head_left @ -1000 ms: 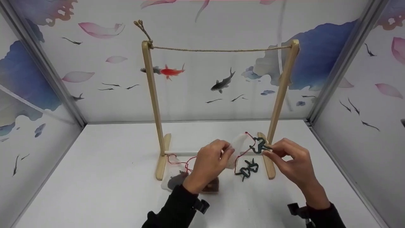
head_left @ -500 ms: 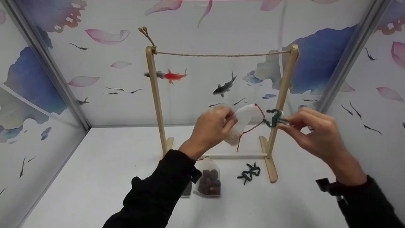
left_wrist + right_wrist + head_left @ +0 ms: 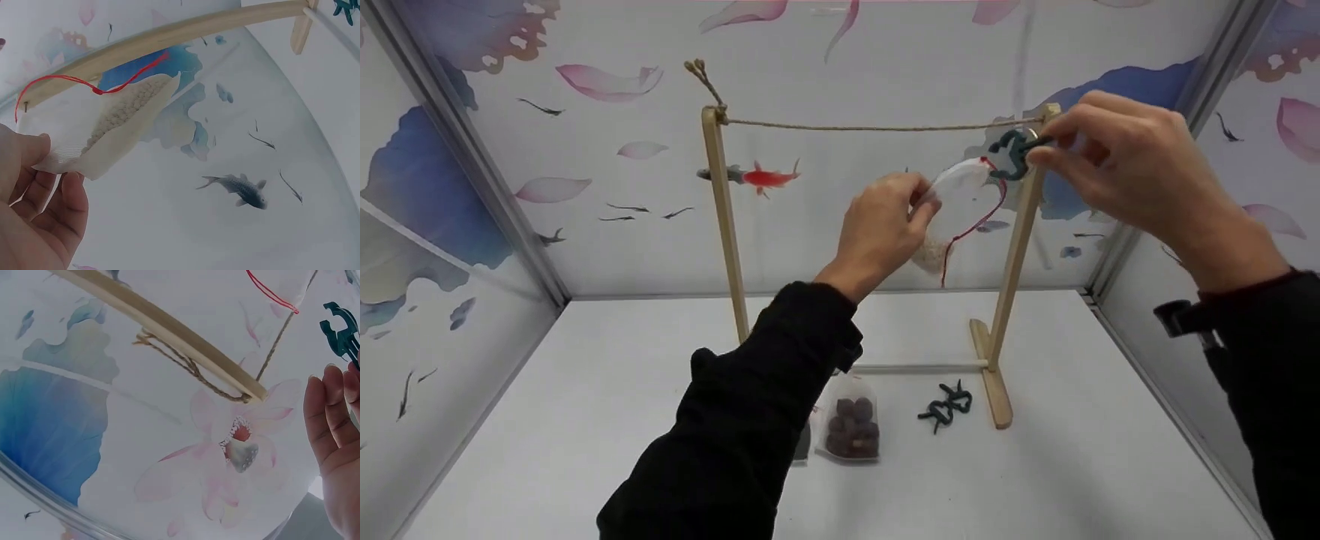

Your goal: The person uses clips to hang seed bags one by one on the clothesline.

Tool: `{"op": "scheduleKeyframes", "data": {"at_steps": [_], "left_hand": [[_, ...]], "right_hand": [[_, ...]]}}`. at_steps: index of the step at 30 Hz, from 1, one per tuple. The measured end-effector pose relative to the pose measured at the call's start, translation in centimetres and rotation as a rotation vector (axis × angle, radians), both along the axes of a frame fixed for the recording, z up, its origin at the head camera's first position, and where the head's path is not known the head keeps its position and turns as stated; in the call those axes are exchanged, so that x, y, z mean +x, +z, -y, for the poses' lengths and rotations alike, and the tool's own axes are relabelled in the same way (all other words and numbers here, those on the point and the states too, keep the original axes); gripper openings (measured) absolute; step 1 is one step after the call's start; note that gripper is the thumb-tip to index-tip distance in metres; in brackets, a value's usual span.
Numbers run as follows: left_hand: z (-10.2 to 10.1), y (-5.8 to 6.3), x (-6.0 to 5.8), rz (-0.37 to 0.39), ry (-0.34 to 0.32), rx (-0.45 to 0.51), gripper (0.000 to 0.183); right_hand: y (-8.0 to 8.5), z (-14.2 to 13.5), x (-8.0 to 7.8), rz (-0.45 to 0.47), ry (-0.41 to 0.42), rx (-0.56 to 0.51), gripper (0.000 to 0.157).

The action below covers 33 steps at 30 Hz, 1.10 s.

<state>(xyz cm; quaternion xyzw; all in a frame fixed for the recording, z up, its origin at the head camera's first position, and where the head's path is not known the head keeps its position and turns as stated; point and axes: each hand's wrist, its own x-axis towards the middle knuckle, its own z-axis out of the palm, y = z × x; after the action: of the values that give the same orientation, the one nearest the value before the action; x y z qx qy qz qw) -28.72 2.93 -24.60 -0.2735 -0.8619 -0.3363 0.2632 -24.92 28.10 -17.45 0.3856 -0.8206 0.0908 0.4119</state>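
Note:
My left hand [image 3: 885,225] pinches the upper part of a white mesh drawstring pouch [image 3: 934,251] in the head view. Pale grains sit in its lower part, and a red cord [image 3: 979,223] hangs from its mouth. In the left wrist view the pouch [image 3: 121,121] extends beyond the thumb and fingers. My right hand [image 3: 1147,172] pinches the handles of a dark green clip [image 3: 1011,154], just below the right end of the twine line [image 3: 870,128]. The clip's curved jaws appear apart in the right wrist view. Whether the clip touches the line or cord, I cannot tell.
The twine spans two wooden posts [image 3: 725,225] of a stand. On the white table lie a mesh pouch of brown round pieces [image 3: 851,431], a dark-filled pouch [image 3: 802,446] partly behind my left sleeve, and more green clips [image 3: 945,407] near the right foot [image 3: 997,397].
Both hands have risen from near the table to just below the twine, lifting the white pouch and the green clip. The right hand has also shifted right.

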Motion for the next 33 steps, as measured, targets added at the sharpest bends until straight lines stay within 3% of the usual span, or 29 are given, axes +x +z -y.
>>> {"op": "scheduleKeyframes", "data": {"at_steps": [7,14,24,33], "left_hand": [[-1.1,0.2,-1.4,0.018,0.051,0.065,0.015],[-1.5,0.4,-2.2,-0.019,0.061,0.116,0.014],[-1.8,0.4,-2.8,-0.056,0.058,0.144,0.015],[-2.2,0.4,-2.9,-0.045,0.055,0.166,0.015]], "right_hand": [[1.2,0.1,-2.0,0.094,-0.13,-0.103,0.018],[2.3,0.2,-2.7,0.23,-0.243,-0.146,0.025],[2.7,-0.3,-3.4,0.389,-0.245,-0.104,0.027],[1.9,-0.1,-3.7,0.405,-0.183,-0.142,0.023]]}}
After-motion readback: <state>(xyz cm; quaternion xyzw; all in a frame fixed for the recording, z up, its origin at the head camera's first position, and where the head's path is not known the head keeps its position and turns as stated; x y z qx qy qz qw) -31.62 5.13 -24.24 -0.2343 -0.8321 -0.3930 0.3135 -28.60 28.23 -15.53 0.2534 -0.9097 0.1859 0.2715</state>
